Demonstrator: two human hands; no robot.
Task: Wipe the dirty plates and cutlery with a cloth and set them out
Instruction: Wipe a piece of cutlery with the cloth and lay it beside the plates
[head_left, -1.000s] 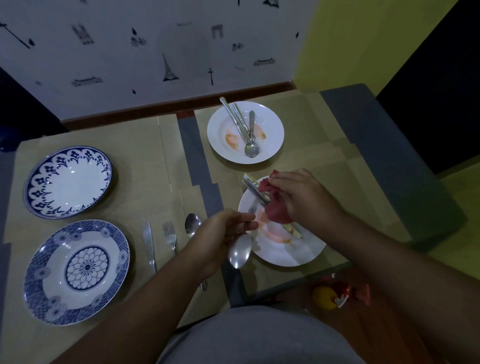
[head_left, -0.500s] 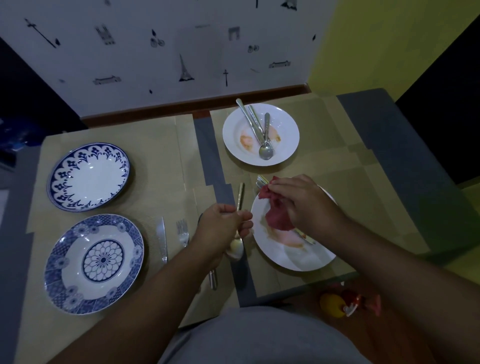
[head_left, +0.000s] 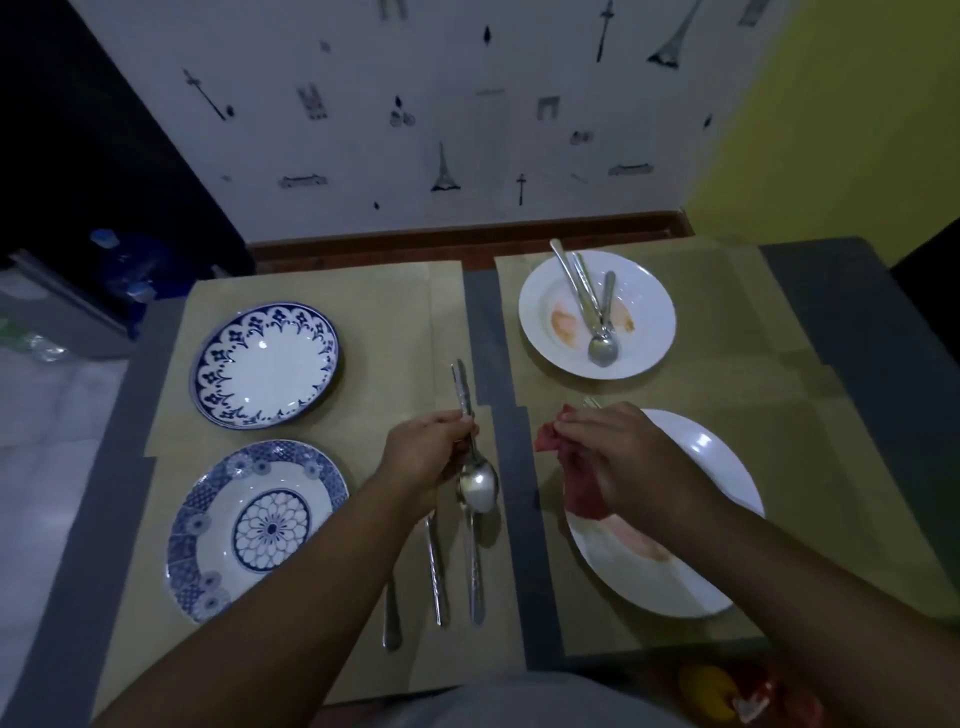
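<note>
1. The left hand (head_left: 423, 457) holds a spoon (head_left: 478, 487). Its fingers pinch the handle near the middle.
2. The spoon looks lifted a little above the worktop (head_left: 363, 322). Its long way runs from far to near. The handle points away from the person, and the round end points back at them.
3. Right under it lie three pieces of laid cutlery (head_left: 436, 582), side by side and pointing the same way. They sit beside the near blue plate (head_left: 270, 527).
4. The far blue plate (head_left: 265, 364) is to the left of the spoon, with no cutlery beside it. I think the spoon goes there. The left hand is the nearer one, so it would move left and away.
5. The right hand (head_left: 623, 462) grips a red cloth (head_left: 548, 441) over the near white plate (head_left: 727, 467), which has smears on it.
6. The far white plate (head_left: 649, 291) is dirty too and holds more cutlery (head_left: 587, 301).
</note>
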